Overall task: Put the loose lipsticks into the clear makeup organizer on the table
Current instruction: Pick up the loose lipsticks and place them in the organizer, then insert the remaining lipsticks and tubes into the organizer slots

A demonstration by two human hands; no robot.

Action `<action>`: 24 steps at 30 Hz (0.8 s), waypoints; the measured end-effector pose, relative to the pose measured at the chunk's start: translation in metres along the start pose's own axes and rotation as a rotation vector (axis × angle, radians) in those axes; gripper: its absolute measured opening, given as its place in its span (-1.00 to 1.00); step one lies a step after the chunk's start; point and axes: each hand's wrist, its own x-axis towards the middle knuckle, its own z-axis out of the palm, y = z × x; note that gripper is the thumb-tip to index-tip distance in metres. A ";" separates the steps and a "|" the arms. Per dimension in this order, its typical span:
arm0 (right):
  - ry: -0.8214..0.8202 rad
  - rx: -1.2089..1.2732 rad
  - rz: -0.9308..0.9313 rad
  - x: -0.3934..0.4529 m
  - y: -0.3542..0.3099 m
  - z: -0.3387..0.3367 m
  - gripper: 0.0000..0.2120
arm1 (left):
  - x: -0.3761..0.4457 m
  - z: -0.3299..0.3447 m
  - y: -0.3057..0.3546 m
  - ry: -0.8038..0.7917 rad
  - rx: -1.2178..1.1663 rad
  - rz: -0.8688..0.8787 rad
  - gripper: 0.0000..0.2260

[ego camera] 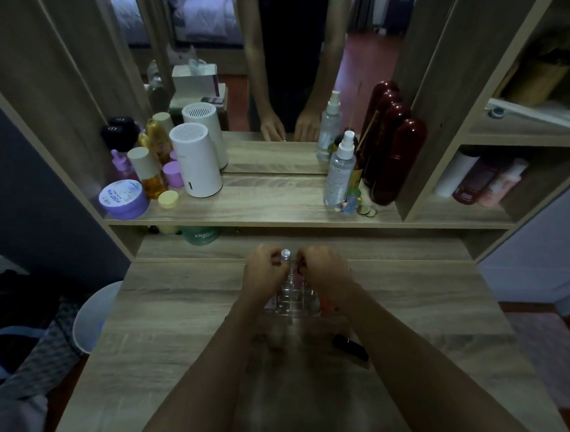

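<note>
Carefully now: keep both hands low over the far row of the clear makeup organizer (292, 298). Left hand (263, 271) curled, fingertips pinched at a small clear-capped tube (285, 254) standing upright at the organizer's far edge; probably a lipstick being seated, though too blurred to swear to. Right hand (325, 270) curled likewise, fingertips closed near something pink-red (298, 274) at the back cells; cannot tell whether gripped or merely touched.

Steady the tube with the left, guide with the right. Line each lipstick up vertically over one cell before lowering, not across the thin dividers. Lower straight, let go only once the base sits at the bottom. Avoid pushing sideways: a light acrylic organizer, likely to slide on the smooth wooden table (172, 325).

Outward from there: an orange-red item (327, 305) just beside the organizer's right wall, partly hidden under the right forearm. Nearer and further right, a black lipstick (351, 346) lying flat on the table, apart from the organizer, not yet put away. Reach for those next with the right, minding the forearm so as not to sweep either off.
</note>
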 end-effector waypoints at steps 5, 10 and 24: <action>-0.004 -0.046 -0.018 0.002 0.005 0.006 -0.81 | 0.001 0.003 -0.007 -0.027 0.003 0.006 -0.81; 0.018 0.031 -0.020 -0.003 0.010 0.013 -0.81 | 0.001 0.003 -0.008 -0.028 -0.018 0.003 -0.69; -0.193 -0.051 0.109 -0.127 0.136 -0.015 -0.79 | -0.013 -0.017 -0.014 0.018 -0.066 0.036 -0.49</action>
